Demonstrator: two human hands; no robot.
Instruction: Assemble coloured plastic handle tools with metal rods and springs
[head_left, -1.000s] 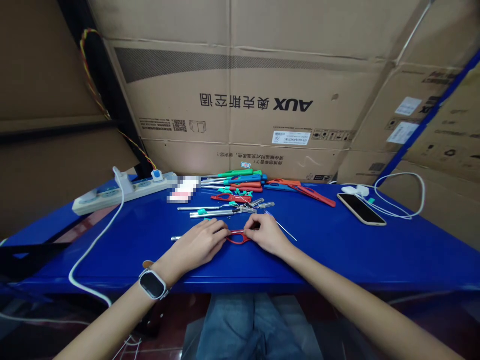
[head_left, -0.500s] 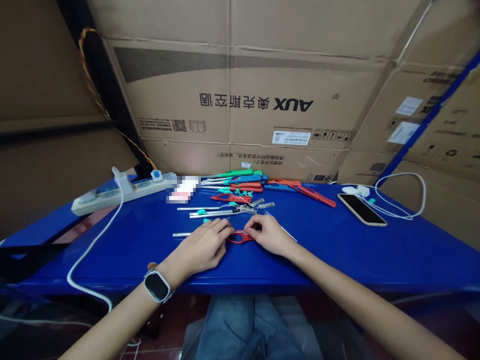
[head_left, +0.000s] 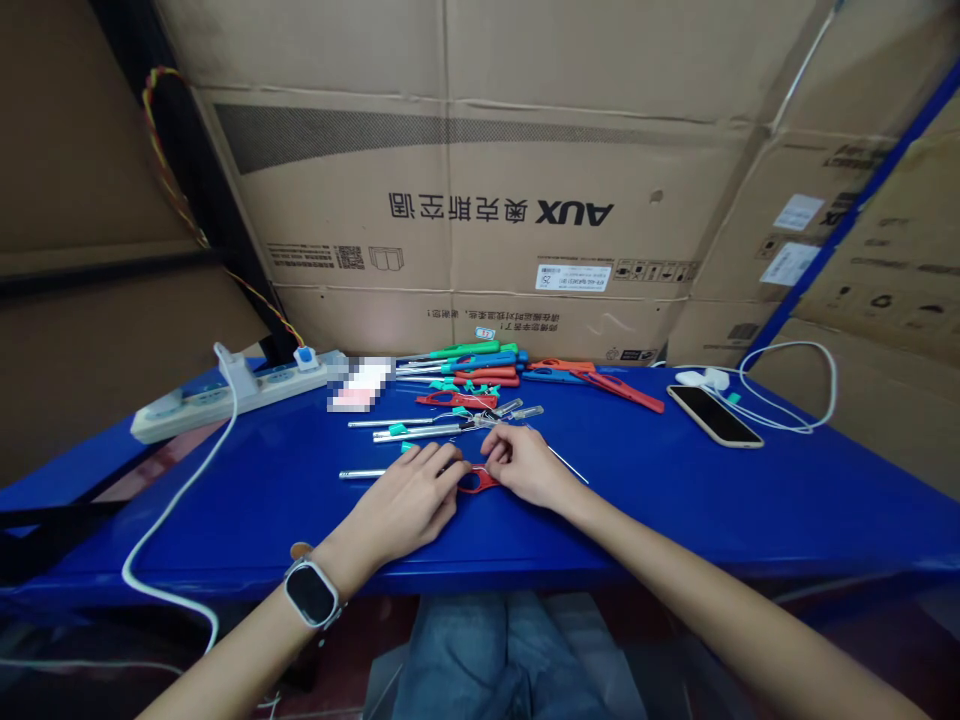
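A red plastic handle piece lies flat on the blue table, pinched between both hands. My left hand, with a smartwatch on its wrist, presses on the piece's left end, where a thin metal rod sticks out leftward. My right hand grips the right end with its fingertips. Just beyond the hands lie loose metal rods and small teal parts.
Behind them is a pile of red, blue and green long-handled tools. A white power strip with a cable sits at the left, a phone on a white charging cable at the right. Cardboard boxes wall the table's far side.
Both hands have stayed on the red piece, with small finger shifts. The head camera has tilted a little, so the scene sits slightly further left.
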